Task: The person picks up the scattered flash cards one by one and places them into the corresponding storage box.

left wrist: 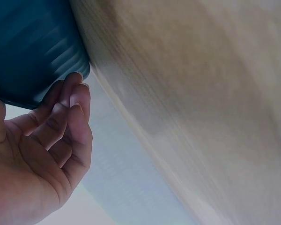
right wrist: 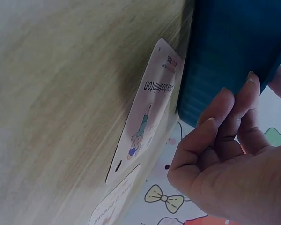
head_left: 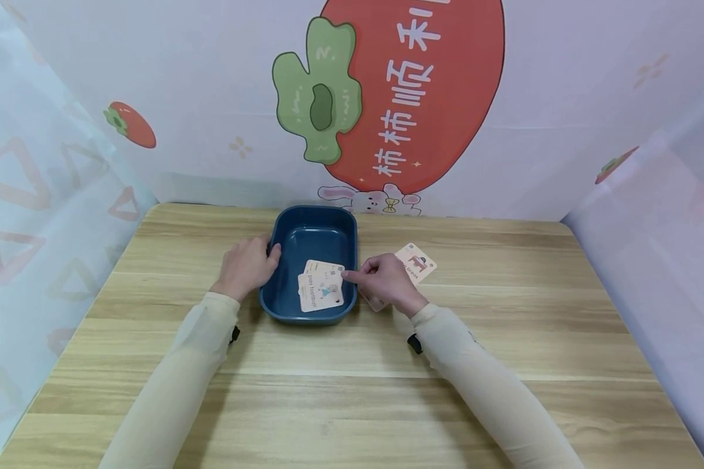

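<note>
A deep blue rectangular bin (head_left: 308, 319) stands on the table. My left hand (head_left: 248, 266) grips its left side, thumb over the rim and fingers against the outer wall (left wrist: 51, 37). Inside lies a picture card reading "play football" (head_left: 317, 299), overlapping another card (head_left: 312, 266). My right hand (head_left: 387, 281) reaches over the right rim, and its fingertips pinch the football card's right edge; the left wrist and right wrist views hide this contact. Below that hand, a badminton card (right wrist: 147, 112) lies beside the bin, partly covered in the head view.
A second card, with "break" printed on it (head_left: 419, 262), lies on the table right of the bin, next to the badminton card. The wooden table (head_left: 340, 404) meets a printed cloth backdrop (head_left: 211, 130) just behind the bin. Cloth also hangs at both sides.
</note>
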